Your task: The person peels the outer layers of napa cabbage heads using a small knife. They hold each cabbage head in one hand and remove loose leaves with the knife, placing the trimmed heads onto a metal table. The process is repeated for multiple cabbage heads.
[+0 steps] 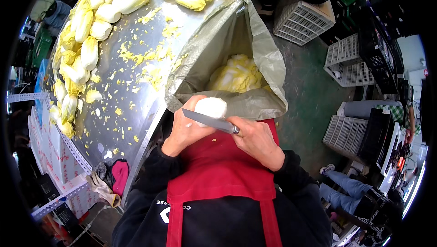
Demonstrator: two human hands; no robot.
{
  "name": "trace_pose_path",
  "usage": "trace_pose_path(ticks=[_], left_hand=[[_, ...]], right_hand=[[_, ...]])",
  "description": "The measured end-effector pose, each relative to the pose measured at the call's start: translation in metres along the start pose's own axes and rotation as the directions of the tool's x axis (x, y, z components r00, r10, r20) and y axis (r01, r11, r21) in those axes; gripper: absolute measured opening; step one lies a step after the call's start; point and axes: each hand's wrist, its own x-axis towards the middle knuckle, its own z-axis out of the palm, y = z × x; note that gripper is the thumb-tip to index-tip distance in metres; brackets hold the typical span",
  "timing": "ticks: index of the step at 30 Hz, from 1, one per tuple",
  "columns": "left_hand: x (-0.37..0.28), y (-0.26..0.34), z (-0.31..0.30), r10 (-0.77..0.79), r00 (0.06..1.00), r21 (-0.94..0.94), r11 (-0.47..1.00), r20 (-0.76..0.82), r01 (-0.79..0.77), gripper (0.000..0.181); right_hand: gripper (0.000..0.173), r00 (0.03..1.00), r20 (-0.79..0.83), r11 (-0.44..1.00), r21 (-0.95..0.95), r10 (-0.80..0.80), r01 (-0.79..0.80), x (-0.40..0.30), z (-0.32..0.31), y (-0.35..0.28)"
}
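My left hand [186, 127] grips a napa cabbage [212, 107] whose white base faces up, just over the near rim of a woven sack [194, 59]. In my right hand [256, 139] is a knife, held by its handle; its steel blade [208, 121] lies across the near side of the cabbage base. Yellow and white cabbage leaves [237, 74] lie inside the open sack. Pale yellow napa cabbages [89, 54] are piled along the far and left edges of the metal table [112, 110], with leaf scraps [153, 55] scattered between.
Gloves [102, 189] and a pink cloth item [120, 177] rest at the table's near left corner. White plastic crates [304, 19] stand on the green floor at right, with black crates [379, 55] beyond. People are at the right and far left. White boxes [56, 148] are left of the table.
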Motion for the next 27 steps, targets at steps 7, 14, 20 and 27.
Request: trace_pose_path(ticks=[7,14,20,27], left_hand=[[0.0,0.009,0.0,-0.024,0.999,-0.003,1.0,-0.025,0.024,0.055],[0.0,0.016,-0.004,0.01,0.999,0.083,0.997,-0.03,-0.008,0.051],[-0.002,0.018,-0.005,0.049,0.997,0.146,0.988,-0.058,-0.04,0.048],[-0.005,0.02,-0.008,0.09,0.99,0.19,0.979,-0.112,-0.068,0.048]], right_hand=[[0.021,0.996,0.028,0.996,-0.027,0.084,-0.083,0.0,0.0,-0.007],[0.019,0.993,-0.003,0.992,-0.041,0.119,-0.119,-0.002,0.003,-0.007],[0.015,0.989,-0.006,0.989,-0.033,0.146,-0.147,-0.003,0.008,-0.004],[0.011,0.989,-0.016,0.989,-0.006,0.15,-0.15,-0.001,0.012,0.002]])
